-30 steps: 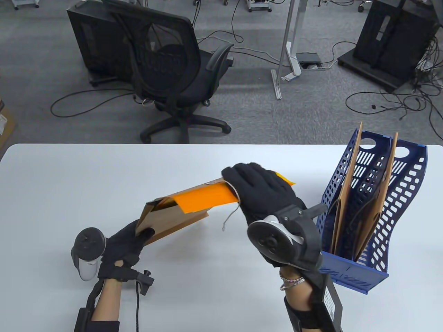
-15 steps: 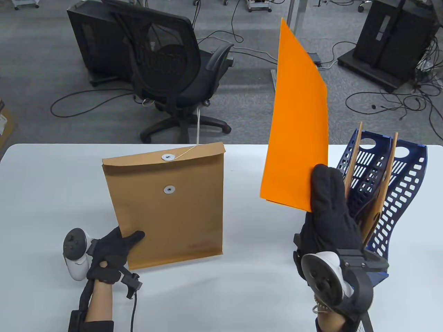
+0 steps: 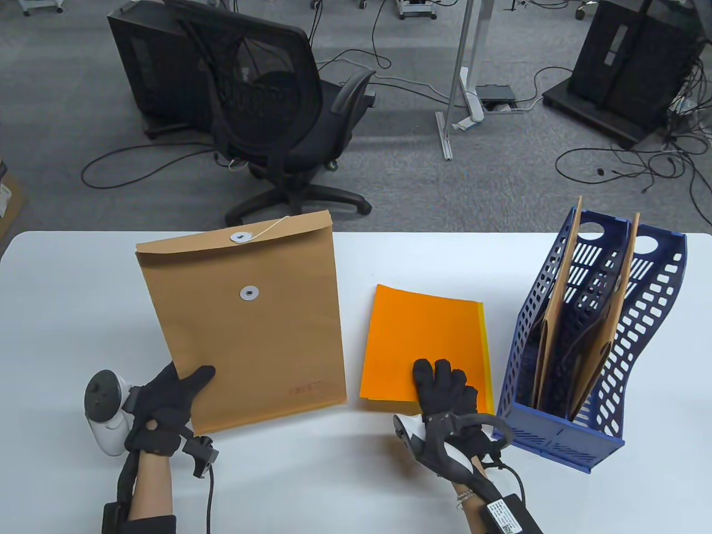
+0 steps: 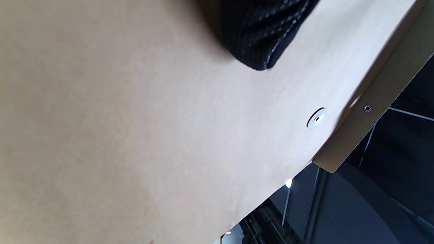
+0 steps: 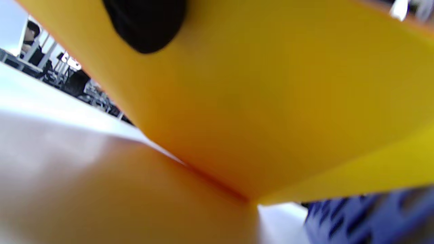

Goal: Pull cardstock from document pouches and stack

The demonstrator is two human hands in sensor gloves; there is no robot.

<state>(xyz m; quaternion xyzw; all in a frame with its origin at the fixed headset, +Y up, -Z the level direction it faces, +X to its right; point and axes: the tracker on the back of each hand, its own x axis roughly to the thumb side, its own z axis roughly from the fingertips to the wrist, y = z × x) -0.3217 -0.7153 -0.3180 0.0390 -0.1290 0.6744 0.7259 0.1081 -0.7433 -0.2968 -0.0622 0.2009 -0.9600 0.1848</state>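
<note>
My left hand (image 3: 169,397) grips the lower left corner of a brown document pouch (image 3: 250,317) and holds it upright over the table, flap open at the top. The pouch fills the left wrist view (image 4: 135,135), with my thumb (image 4: 261,37) on it. Orange cardstock (image 3: 417,342) lies on the table right of the pouch, over a yellow sheet (image 3: 488,367) that shows at its right edge. My right hand (image 3: 445,389) rests on the cardstock's near edge, fingers on top. In the right wrist view the orange sheet (image 5: 271,101) is close and blurred, with a fingertip (image 5: 145,23) on it.
A blue two-slot file rack (image 3: 601,334) stands at the table's right, holding more brown pouches (image 3: 556,311). The white table (image 3: 83,300) ends at its far edge, with an office chair (image 3: 272,111) and floor cables beyond.
My right hand pulled the orange cardstock out of the pouch, lifted it high, then laid it flat on the table. My left hand stood the pouch upright and shifted it slightly left.
</note>
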